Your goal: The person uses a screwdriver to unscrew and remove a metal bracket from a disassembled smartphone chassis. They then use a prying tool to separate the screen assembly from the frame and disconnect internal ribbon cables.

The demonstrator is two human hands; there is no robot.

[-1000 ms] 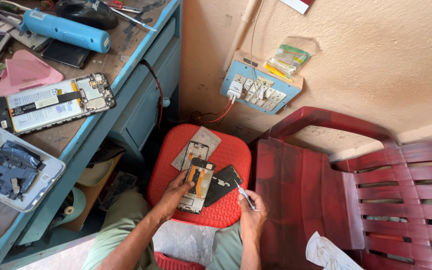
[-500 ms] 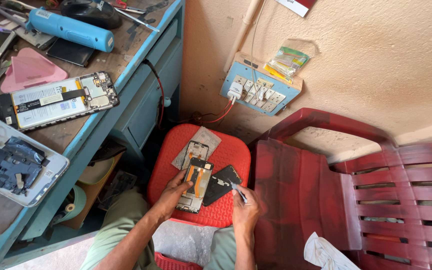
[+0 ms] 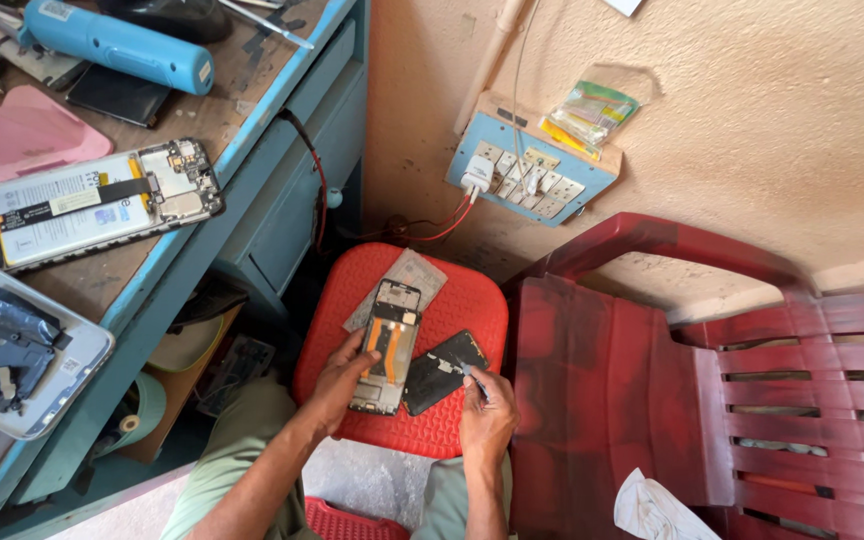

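We find the left hand [image 3: 337,378] resting on the red stool [image 3: 472,300], its fingers closed along the left edge of an opened phone [image 3: 388,348] that lies face down on the seat with its inner parts showing. The right hand [image 3: 486,418] is clenched around a thin tool [image 3: 471,376], the tip of which touches a dark back cover [image 3: 443,370] lying tilted just beside the phone on its right. A grey panel [image 3: 415,272] lies partly under the phone's upper end, toward the back of the seat. To the left we note a blue workbench [image 3: 252,120] carrying a second opened phone [image 3: 87,205] with its battery exposed, a pink wedge-shaped piece [image 3: 27,135], a blue cylinder [image 3: 117,45] and, at the near edge, a white tray [image 3: 72,385] of dark parts. On the wall behind the stool is a blue socket board [image 3: 532,175] with a white charger [image 3: 475,180] plugged in. A dark red plastic chair [image 3: 732,380] stands just right of the stool, with a crumpled white cloth [image 3: 652,510] on its seat.
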